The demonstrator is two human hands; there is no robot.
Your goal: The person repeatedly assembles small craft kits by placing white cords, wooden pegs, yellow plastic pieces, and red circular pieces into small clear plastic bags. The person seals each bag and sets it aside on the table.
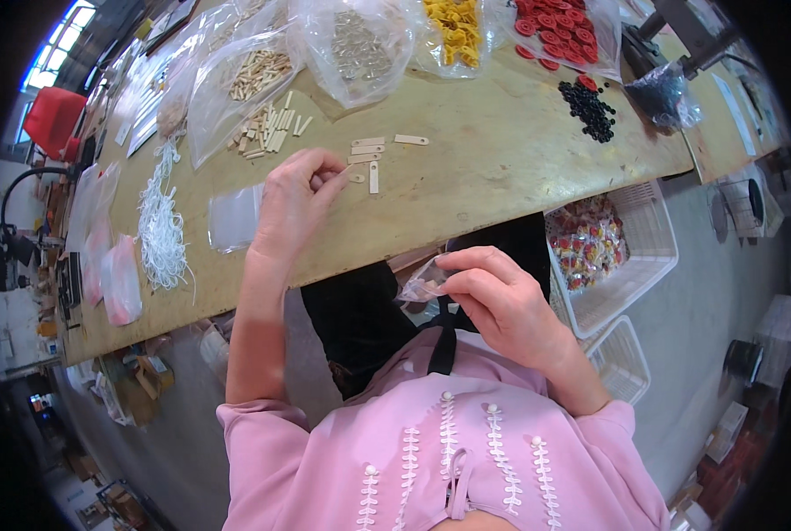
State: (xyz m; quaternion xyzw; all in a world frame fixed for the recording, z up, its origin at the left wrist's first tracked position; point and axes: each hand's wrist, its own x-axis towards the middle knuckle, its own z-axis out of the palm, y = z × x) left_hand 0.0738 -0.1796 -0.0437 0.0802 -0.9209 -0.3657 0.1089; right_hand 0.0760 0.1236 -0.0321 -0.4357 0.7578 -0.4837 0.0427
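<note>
My left hand (296,199) is over the table with thumb and fingertips pinched together on a small pale wooden piece. Just beyond the fingertips lie several flat wooden strips with holes (374,177), some side by side. Close to my body, past the table's front edge, my right hand (501,301) grips a small clear plastic bag (424,281) between thumb and fingers. Pale contents show in the bag, but I cannot make them out. A stack of flat clear bags (233,221) rests beside my left wrist.
Loose wooden sticks (276,128) lie behind my left hand. Along the back are bags of wooden pegs (261,73), yellow parts (454,34) and red discs (565,35). Black beads (590,111) sit at the right, white strings (161,230) at the left. A white crate (656,257) holds filled packets.
</note>
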